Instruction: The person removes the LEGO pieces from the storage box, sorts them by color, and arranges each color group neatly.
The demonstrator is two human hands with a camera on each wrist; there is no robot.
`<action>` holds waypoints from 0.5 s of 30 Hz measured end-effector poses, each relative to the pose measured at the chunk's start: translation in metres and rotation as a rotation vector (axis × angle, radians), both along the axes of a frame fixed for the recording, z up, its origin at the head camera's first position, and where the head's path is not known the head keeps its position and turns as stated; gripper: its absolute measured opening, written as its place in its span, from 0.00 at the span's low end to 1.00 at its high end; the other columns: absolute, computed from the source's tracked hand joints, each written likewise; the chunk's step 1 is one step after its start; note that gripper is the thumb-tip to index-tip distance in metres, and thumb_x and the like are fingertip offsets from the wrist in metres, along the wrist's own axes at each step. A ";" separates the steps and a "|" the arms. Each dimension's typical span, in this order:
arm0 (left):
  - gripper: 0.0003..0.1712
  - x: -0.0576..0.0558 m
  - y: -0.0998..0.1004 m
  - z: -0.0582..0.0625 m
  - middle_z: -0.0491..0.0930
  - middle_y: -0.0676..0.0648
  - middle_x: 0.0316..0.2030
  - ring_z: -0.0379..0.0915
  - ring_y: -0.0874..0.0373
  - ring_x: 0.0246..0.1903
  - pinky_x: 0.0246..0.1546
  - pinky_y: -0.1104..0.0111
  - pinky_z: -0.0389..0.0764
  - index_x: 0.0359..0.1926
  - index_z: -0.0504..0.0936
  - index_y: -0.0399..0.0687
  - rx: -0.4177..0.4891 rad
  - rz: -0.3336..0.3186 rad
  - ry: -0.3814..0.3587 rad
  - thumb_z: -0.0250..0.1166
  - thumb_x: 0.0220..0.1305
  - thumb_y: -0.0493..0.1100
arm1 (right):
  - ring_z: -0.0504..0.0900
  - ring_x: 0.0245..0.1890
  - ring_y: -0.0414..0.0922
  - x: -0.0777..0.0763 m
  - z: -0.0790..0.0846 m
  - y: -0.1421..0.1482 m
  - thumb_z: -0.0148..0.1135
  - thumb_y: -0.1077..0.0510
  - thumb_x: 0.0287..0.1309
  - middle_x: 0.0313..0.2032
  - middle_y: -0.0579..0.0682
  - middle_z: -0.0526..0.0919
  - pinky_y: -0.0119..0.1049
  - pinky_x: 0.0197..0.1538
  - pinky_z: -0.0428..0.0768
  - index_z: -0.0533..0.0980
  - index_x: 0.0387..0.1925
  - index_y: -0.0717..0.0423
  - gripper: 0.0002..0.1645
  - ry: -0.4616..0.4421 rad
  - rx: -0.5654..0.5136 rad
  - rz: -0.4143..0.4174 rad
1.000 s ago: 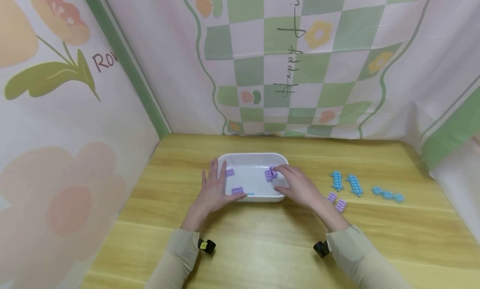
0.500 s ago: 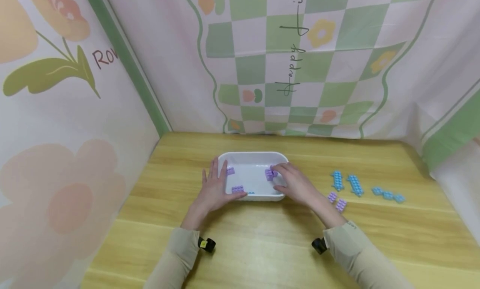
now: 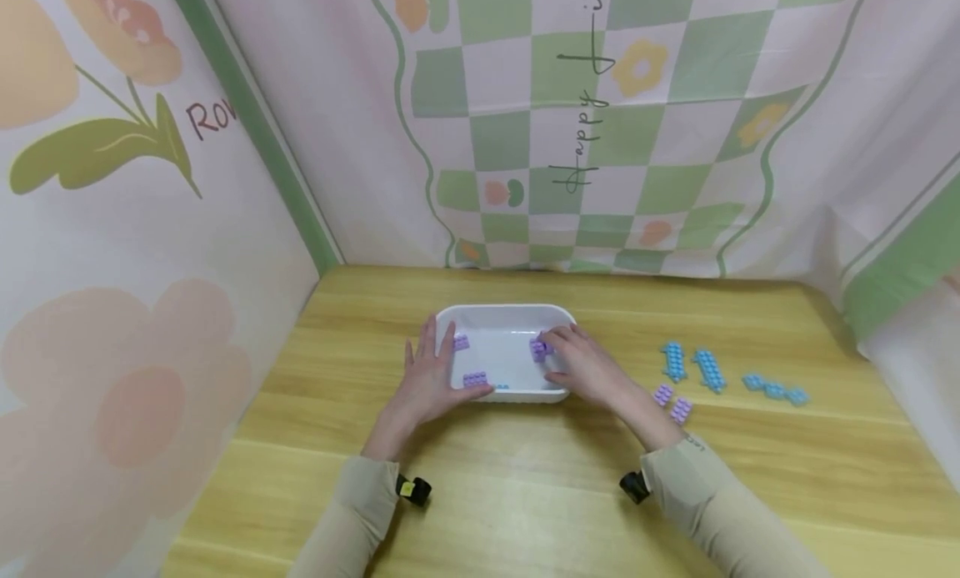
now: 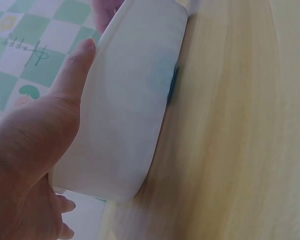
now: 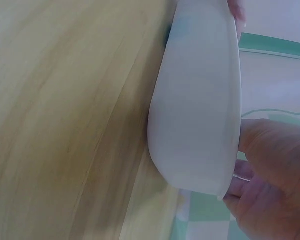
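Note:
A white tray (image 3: 510,309) stands on the table. My left hand (image 3: 423,386) rests at its left end, fingers spread and fairly straight, the thumb along the near rim. In the left wrist view, that thumb (image 4: 72,75) lies against the rim. My right hand (image 3: 588,365) reaches over the right end, its bent fingertips at a purple building brick (image 3: 537,349) inside, the thumb apart from them. Another purple brick is partly hidden under those fingers. Two more purple bricks, one at the left wall (image 3: 461,343) and one by the near wall (image 3: 475,379), lie in the tray.
Right of the tray lie two blue brick pieces, a shorter one (image 3: 674,361) and a longer one (image 3: 709,370), and a blue zigzag piece (image 3: 776,389). Purple bricks (image 3: 681,410) lie beside my right forearm. A blue bit (image 3: 502,387) shows at the near wall.
My right hand has shifted slightly left over the purple bricks, and its fingertips cover more of them. The left hand and the tray have stayed in place.

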State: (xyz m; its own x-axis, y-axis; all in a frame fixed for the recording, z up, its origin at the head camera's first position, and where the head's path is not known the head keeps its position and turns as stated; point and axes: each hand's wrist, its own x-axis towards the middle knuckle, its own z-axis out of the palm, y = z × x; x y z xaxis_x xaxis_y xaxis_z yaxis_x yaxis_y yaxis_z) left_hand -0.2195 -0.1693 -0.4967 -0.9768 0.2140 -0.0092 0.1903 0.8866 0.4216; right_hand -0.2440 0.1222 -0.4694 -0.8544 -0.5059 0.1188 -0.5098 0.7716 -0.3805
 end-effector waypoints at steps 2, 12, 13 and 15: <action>0.79 0.001 0.000 0.001 0.29 0.31 0.89 0.30 0.36 0.90 0.89 0.37 0.35 0.91 0.42 0.46 0.008 0.001 -0.003 0.72 0.58 0.81 | 0.77 0.72 0.73 0.001 0.000 0.000 0.80 0.62 0.61 0.66 0.72 0.82 0.73 0.81 0.66 0.78 0.68 0.69 0.36 0.006 0.004 0.003; 0.77 0.004 0.000 0.001 0.27 0.33 0.89 0.39 0.29 0.88 0.89 0.37 0.40 0.91 0.44 0.48 0.058 0.012 -0.021 0.73 0.58 0.81 | 0.79 0.70 0.71 0.004 0.000 0.000 0.80 0.64 0.59 0.64 0.72 0.83 0.72 0.82 0.66 0.78 0.67 0.71 0.36 0.046 0.011 0.012; 0.77 0.005 0.000 0.001 0.27 0.33 0.89 0.40 0.28 0.87 0.88 0.37 0.40 0.91 0.45 0.48 0.061 0.011 -0.023 0.73 0.58 0.81 | 0.80 0.68 0.70 0.005 -0.001 0.001 0.80 0.64 0.59 0.63 0.72 0.83 0.72 0.82 0.66 0.78 0.66 0.71 0.36 0.059 0.012 0.017; 0.76 0.007 -0.001 0.000 0.26 0.33 0.89 0.42 0.27 0.87 0.88 0.37 0.41 0.90 0.46 0.48 0.065 0.011 -0.026 0.72 0.58 0.81 | 0.81 0.67 0.69 0.008 -0.002 0.000 0.80 0.64 0.58 0.62 0.72 0.84 0.71 0.82 0.66 0.79 0.65 0.72 0.35 0.069 0.008 0.023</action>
